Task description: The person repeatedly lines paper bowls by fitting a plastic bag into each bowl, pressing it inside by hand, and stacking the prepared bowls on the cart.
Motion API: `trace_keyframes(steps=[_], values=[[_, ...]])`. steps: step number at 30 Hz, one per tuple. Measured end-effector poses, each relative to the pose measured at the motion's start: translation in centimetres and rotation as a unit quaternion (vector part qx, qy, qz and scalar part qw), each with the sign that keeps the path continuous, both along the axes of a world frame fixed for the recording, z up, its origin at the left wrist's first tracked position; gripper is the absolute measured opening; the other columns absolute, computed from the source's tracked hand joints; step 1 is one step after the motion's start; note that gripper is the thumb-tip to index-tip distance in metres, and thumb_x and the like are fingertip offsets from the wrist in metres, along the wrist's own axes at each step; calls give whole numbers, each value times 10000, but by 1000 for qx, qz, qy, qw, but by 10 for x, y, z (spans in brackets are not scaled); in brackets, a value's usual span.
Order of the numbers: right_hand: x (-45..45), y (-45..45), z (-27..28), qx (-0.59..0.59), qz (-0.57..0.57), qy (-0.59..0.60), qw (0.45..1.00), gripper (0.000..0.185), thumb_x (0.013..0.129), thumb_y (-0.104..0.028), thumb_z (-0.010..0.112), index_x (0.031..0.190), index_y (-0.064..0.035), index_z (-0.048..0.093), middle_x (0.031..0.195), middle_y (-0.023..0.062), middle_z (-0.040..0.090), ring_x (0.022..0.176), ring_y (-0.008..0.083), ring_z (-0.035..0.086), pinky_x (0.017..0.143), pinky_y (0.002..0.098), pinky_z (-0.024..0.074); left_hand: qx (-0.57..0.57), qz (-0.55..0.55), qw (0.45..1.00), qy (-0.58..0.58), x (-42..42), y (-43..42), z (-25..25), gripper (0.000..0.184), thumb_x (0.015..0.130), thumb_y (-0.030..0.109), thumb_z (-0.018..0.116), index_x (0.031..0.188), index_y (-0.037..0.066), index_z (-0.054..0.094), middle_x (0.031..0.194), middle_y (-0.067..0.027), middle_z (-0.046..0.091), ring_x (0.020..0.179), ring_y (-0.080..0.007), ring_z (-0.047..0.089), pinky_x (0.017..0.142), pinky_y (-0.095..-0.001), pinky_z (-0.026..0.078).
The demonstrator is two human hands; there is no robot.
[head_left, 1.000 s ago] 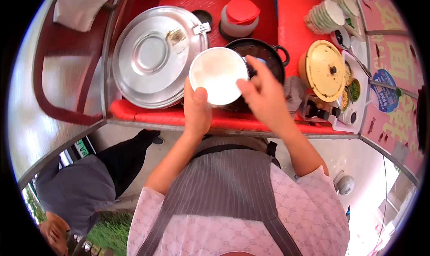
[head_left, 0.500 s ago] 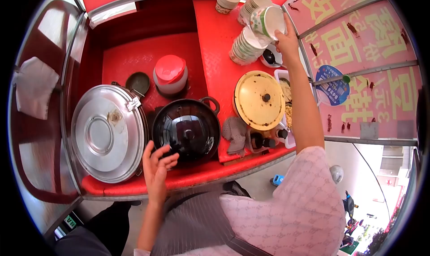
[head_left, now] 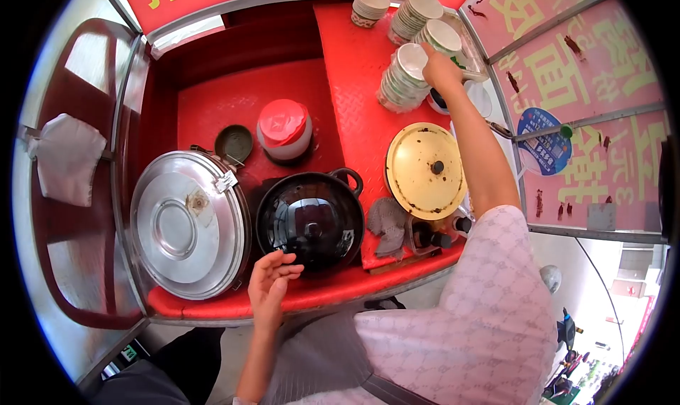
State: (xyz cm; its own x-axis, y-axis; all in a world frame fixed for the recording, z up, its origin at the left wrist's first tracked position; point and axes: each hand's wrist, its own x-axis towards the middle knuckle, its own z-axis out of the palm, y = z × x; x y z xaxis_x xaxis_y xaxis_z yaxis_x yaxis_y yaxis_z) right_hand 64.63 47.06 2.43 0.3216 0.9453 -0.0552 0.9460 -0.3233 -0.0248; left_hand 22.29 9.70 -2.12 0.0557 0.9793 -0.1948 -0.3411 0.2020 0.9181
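Note:
At the far right of the counter my right hand (head_left: 443,71) reaches over the paper cups. Its fingers are closed at the right rim of the front stack of paper cups (head_left: 402,83), which is wrapped in clear plastic; the fingertips are partly hidden. Just behind stands another stack (head_left: 440,37), with a taller stack of cups (head_left: 414,15) to its left. My left hand (head_left: 269,288) hovers at the front edge of the black lidded pot (head_left: 310,217), palm up, fingers loosely curled and apart, holding nothing.
Left of the pot sits a large round metal lid (head_left: 173,224). A red-lidded tub (head_left: 283,129) and a small dark pan (head_left: 234,144) stand behind. Right of the pot are a yellow lid (head_left: 426,171), a grey cloth (head_left: 387,226) and dark bottles (head_left: 428,236). Signed panels line the right side.
My right hand has lowered from the tilted plastic-wrapped cup stack, now standing upright behind, to the front stack. My left hand stays near the pot, its fingers slightly more curled. The view has shifted slightly.

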Motion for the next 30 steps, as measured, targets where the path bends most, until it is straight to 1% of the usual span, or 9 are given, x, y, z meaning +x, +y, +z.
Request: trace_keyframes(steps=[4,6,7,10,11,13,17,19,30], values=[[3,-3,6,16,50,-30,998,558,937,-198,491,1489,-264,445,1262,197,653,1137,392,645,935,508,516,-6,-19,1000,-22,-5,-4,5,458,955,156,616,1349,-40,487,1280,-199,598,1104,-271,651,960,-374,519],[-6,-4,20,114,77,-83,987,542,958,-375,538,1477,-236,473,1200,210,650,1125,427,628,943,523,506,-9,-16,1000,-17,-9,-7,3,447,956,156,615,1336,-46,496,1262,-196,610,1104,-270,651,957,-374,521],[-3,3,11,140,112,-87,980,571,948,-540,522,1454,-276,509,1196,218,622,1146,451,596,963,530,493,-17,-13,1000,-15,-10,-7,2,437,957,156,613,1328,-47,504,1245,-193,620,1102,-270,652,961,-376,521],[-8,9,-17,86,152,-55,983,554,968,-612,449,1458,-356,484,1278,240,591,1129,480,601,992,523,474,-21,-21,999,-24,-9,-10,1,434,957,160,612,1324,-45,507,1240,-192,622,1092,-270,656,964,-381,521],[-3,12,-36,95,149,-9,984,556,979,-644,386,1464,-384,466,1407,239,497,1206,492,545,1021,533,452,-23,-22,999,-23,-8,-11,1,434,957,160,612,1324,-45,507,1240,-192,622,1092,-270,656,964,-381,521],[-23,-6,-33,104,142,-20,984,554,975,-625,406,1465,-375,472,1404,231,498,1237,467,530,1023,542,446,-23,-19,1000,7,-4,-13,1,474,964,278,621,1301,-41,527,1180,-189,653,1031,-284,681,932,-397,538],[-11,-17,-58,138,133,-5,981,548,965,-592,440,1461,-364,480,1437,207,474,1291,455,487,1033,573,426,-31,-22,999,8,-4,-12,-3,466,962,276,623,1288,-45,533,1163,-190,659,1025,-284,682,933,-404,539],[-5,-13,-61,153,117,24,981,540,966,-580,449,1459,-363,482,1451,201,461,1290,458,482,1030,575,427,-33,-30,999,-22,-6,-11,-3,411,960,167,611,1301,-47,530,1183,-181,649,1068,-267,662,964,-388,522],[-13,-10,-69,114,119,10,986,528,974,-527,471,1481,-384,431,1483,178,433,1277,452,482,1032,559,434,-27,-47,998,-32,-8,-9,-4,404,952,146,605,1294,-56,531,1177,-184,655,1051,-269,666,962,-393,522]])
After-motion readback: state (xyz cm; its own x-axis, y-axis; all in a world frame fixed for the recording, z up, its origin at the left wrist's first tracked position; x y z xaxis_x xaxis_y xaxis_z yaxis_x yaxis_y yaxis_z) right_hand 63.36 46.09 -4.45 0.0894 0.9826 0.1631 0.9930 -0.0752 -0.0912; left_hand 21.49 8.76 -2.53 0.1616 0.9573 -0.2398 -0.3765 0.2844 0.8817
